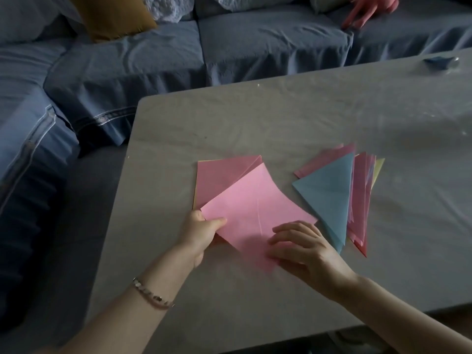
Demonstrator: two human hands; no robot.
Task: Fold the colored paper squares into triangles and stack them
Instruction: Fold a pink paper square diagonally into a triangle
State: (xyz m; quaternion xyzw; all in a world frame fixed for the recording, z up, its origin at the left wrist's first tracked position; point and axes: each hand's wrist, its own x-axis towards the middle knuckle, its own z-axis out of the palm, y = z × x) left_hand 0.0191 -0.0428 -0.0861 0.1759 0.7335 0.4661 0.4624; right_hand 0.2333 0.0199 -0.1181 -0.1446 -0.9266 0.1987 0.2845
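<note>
Head view: pink paper sheet lies turned like a diamond at the near middle of the surface, far corner lifted and curling a bit, a faint crease line down its middle. Left hand has its grip closed on the sheet's left corner, thumb on top, fingers underneath, a pinch. Right hand has a loose grip, holding nothing: fingers spread and slightly bent, tips resting on the sheet's near-right part; can't tell whether the thumb is under the paper. The sheet overlaps a stack of unfolded squares, pink on top with a thin yellow edge showing at the left, lying flat just behind the left hand. To the right, just beside the sheet's right corner, sits the pile of folded triangles, fanned out and uneven, a blue triangle on top, pink ones under it, a yellow tip at the far right. Bracelet on the left wrist. Small dark object at the surface's far right corner, too blurred to identify. Blue-covered sofa behind the surface, mustard cushion on it, another person's hand resting on the seat at the top right.
</note>
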